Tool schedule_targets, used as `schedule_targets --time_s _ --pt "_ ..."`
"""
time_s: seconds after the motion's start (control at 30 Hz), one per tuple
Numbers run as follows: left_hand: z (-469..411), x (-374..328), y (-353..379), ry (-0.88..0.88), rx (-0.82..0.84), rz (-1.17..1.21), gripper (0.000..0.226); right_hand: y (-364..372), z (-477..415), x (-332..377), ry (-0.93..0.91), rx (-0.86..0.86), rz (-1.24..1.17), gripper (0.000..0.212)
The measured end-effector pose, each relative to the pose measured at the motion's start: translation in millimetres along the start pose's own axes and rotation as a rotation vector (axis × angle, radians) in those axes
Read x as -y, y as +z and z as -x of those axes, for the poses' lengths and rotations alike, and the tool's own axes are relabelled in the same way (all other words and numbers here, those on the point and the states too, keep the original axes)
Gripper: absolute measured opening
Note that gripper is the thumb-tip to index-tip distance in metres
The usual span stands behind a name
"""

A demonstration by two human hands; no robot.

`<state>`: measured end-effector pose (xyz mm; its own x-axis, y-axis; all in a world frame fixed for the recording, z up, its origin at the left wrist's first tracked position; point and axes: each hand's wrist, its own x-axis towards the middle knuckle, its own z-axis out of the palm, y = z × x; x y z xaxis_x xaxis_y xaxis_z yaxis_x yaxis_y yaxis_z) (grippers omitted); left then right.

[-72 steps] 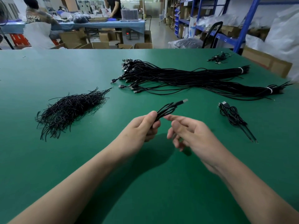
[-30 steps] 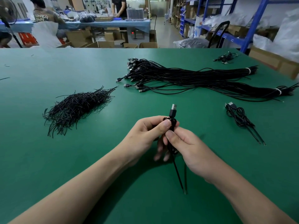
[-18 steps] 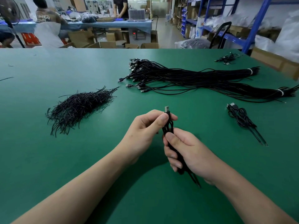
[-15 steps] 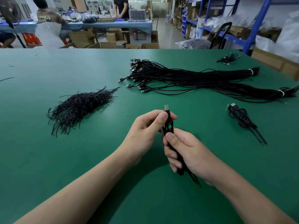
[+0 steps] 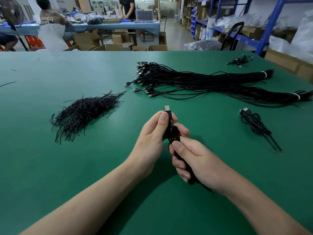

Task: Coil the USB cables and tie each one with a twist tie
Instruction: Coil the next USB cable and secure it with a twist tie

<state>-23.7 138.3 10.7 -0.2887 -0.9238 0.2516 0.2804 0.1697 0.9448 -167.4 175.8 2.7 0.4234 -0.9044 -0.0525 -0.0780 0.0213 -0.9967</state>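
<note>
USB cable (image 5: 172, 136), coiled, upright between both hands; plug (image 5: 167, 108) just above pinching fingers of left hand (image 5: 152, 134). Lower coil wrapped by right hand (image 5: 194, 160), thumb pressing loops. Versus 1 s ago: right hand sits lower, loops gathered; probably ready for tying. Heap of twist ties (image 5: 84, 114) well left of fingers, untouched.

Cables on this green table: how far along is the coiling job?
Done: one coil lies at right, seemingly tied. In hand: left hand and right hand grip a coiled cable; any tie is hidden. Remaining: two big bundles, plus the pile of ties.
</note>
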Motion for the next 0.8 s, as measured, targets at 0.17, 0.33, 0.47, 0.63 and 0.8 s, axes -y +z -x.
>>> schedule_targets --time_s 0.17,0.33,0.47,0.63,0.8 --pt "-0.2 0.0 -1.3 0.000 0.001 -0.042 0.033 0.2 0.1 -1.3 0.011 -0.019 0.035 0.032" --pt "-0.1 -0.1 -0.1 -0.131 0.054 -0.089 0.053 -3.6 1.4 0.0 -0.050 -0.180 0.104 0.029" --pt "8.1 3.1 9.3 -0.141 0.200 -0.135 0.039 -0.2 -0.2 -2.3 -0.078 -0.251 0.166 0.026" --pt "10.2 1.4 11.3 -0.150 0.204 -0.001 0.030 4.2 -4.5 -3.4 -0.025 -0.237 0.080 0.024" --pt "8.6 1.8 8.9 -0.247 0.182 0.057 0.037 3.5 -3.8 5.0 0.062 -0.106 -0.378 0.028"
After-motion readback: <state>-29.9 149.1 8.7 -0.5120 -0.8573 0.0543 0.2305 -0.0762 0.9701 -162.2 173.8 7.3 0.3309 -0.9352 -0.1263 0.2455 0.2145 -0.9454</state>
